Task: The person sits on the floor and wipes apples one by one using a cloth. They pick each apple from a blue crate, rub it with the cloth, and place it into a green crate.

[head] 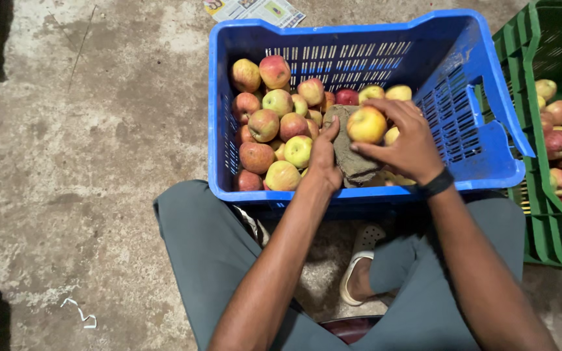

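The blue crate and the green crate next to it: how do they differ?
The blue crate sits in front of the person and shows whole; the green crate stands to the right, cut off by the picture's edge. The blue crate's apples look mostly yellow with a red blush, while the green crate's look darker red. Both hands work over the blue crate, none over the green. Both are slotted plastic crates on the concrete floor.

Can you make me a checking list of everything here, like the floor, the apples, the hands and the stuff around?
Surface: bare, stained concrete floor.
Job's things: yellow-red apple in the right hand; brown cloth under the left hand; blue crate part full of apples.
Clutter: printed paper behind the crate; white scrap on the floor.
Grippers: right hand grips the apple; left hand presses the cloth.
Cables: nothing seen.
Surroundings: green crate of redder apples at right; person's grey trousers, sandal.
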